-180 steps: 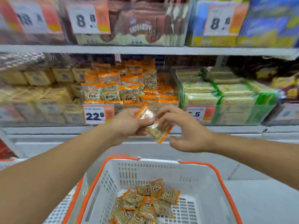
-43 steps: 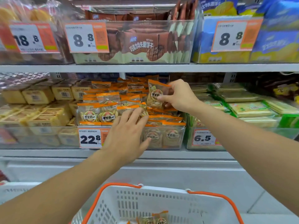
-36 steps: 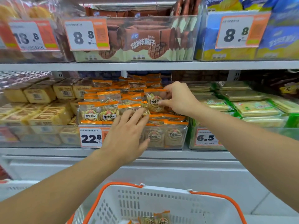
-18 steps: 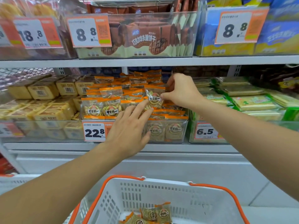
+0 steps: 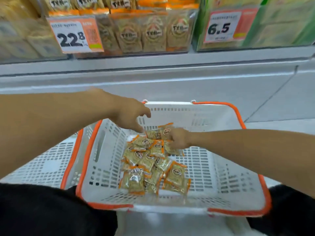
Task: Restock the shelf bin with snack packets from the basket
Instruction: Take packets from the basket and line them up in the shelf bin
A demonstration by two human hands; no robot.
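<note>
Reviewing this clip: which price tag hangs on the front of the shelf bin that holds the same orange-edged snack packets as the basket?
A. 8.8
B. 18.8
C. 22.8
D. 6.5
C: the 22.8 price tag sits on the front of the shelf bin whose orange-edged snack packets match the packets lying in the basket; the 6.5 tag fronts the neighbouring green bin.

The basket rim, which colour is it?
Orange, on a white basket; the rim shows clearly in the head view.
</note>
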